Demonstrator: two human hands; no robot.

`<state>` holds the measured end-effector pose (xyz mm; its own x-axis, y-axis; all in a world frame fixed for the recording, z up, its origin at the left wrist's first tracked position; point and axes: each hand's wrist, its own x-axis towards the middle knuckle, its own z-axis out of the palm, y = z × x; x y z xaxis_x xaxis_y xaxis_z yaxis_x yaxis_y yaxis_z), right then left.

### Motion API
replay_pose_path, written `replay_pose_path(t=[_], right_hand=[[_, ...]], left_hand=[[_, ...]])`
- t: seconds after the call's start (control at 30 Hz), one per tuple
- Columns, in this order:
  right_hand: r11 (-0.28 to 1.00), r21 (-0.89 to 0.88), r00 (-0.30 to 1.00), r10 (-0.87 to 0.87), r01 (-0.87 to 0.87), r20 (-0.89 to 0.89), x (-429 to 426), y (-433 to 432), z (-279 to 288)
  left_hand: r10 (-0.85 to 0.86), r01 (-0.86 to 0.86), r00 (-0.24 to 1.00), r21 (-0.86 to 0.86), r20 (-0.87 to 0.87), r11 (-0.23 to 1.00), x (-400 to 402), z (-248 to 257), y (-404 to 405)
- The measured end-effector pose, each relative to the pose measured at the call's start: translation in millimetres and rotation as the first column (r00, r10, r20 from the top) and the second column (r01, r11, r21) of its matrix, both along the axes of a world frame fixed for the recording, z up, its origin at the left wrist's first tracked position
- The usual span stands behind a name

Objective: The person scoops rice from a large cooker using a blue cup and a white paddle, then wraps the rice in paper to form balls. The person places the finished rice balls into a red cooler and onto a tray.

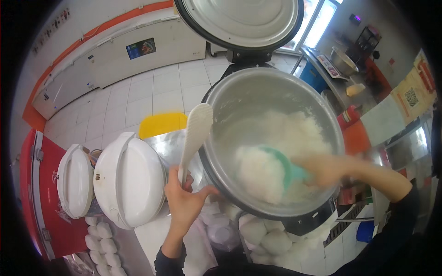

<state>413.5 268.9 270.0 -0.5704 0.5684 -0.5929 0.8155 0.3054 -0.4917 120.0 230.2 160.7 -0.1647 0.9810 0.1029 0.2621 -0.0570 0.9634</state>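
My left hand [186,198] grips the handle of a white rice paddle [198,126], its ridged blade pointing up beside the pot's left rim. Inside a large metal rice cooker pot [238,89], my right hand [321,170] holds a green scoop [286,169], both blurred. White cooked rice [259,174] is heaped in or against the scoop; the blur hides which. More rice [300,132] lies along the pot's right side. The cooker's lid [241,20] stands raised at the back.
Two white lidded containers [133,179] stand left of the pot, beside a red cooler box [51,200]. Several white rounded bundles [103,246] lie at the lower left, and more white bundles [274,239] below the pot. Behind are a yellow object [162,124] and white chest freezers [114,58].
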Motion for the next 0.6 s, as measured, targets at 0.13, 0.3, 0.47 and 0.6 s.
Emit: replay_pose_path(t=[0.13,0.3,0.47,0.6], right_hand=[[0.985,-0.106,0.987,-0.142,0.134,-0.071,9.8,-8.8,15.4],[0.688,-0.337,0.617,-0.726,0.643,-0.304,5.9,-43.0,30.7],[0.575,0.021,0.499,-0.691,0.818,-0.523,-7.4,-59.9,23.0],[0.490,-0.010,0.345,-0.628,0.872,-0.698,-4.7,-55.4,8.0]], left_hand=[[0.004,0.022,0.991,0.196,-0.132,0.980,2.6,32.8,-8.4],[-0.130,0.233,0.682,0.045,-0.720,0.971,53.4,90.4,-7.4],[-0.250,0.391,0.693,0.061,-0.676,0.918,111.3,88.9,-1.7],[-0.199,0.369,0.711,0.116,-0.675,0.922,138.7,77.1,-4.3]])
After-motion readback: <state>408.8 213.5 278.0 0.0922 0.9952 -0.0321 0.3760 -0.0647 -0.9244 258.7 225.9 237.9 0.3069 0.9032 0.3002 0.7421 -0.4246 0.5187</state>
